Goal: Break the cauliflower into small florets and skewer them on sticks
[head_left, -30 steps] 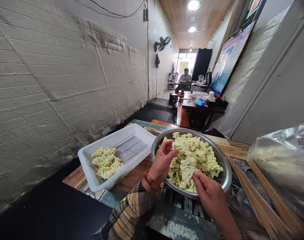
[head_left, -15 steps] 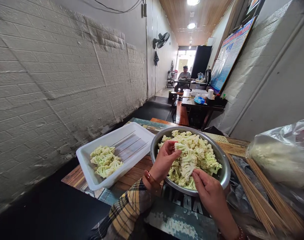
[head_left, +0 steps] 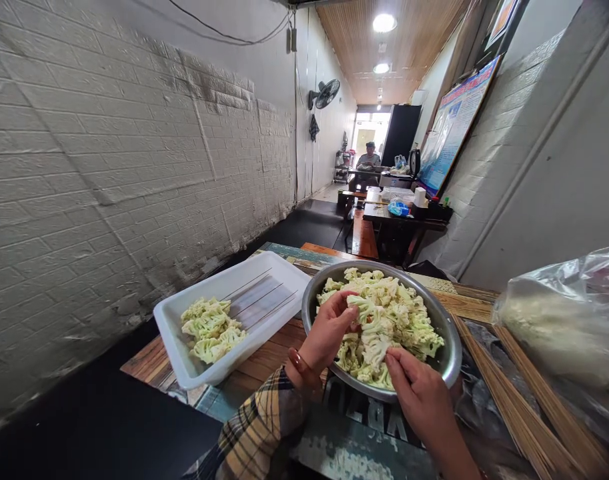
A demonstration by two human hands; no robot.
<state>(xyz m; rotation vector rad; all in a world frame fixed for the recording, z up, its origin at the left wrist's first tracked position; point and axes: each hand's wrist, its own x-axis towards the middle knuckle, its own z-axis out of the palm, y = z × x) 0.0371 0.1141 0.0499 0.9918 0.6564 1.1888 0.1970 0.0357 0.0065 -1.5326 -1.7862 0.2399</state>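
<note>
Over the steel bowl [head_left: 454, 363], a short row of pale cauliflower florets [head_left: 375, 333] stretches between my two hands. My left hand [head_left: 329, 332] pinches the upper-left floret between thumb and fingers. At the row's lower end my right hand [head_left: 419, 383] is closed, thumb and forefinger pressed against the white floret there; whether a stick runs through the row is hidden. Loose cauliflower [head_left: 409, 307] fills the bowl beneath. To the left, a white plastic tray [head_left: 171, 343] holds cauliflower pieces on skewers [head_left: 257, 297], their bare stick ends pointing to the upper right.
Two bundles of thin wooden sticks [head_left: 514, 393] lie right of the bowl on dark plastic. Behind them bulges a clear plastic bag [head_left: 559, 320]. A brick-patterned wall [head_left: 109, 167] runs along the left. Farther off, a person [head_left: 369, 159] sits behind tables.
Both hands keep hold of the florets, with only slight finger movement. The whole view has shifted a little, so the tray and bowl appear slightly lower.
</note>
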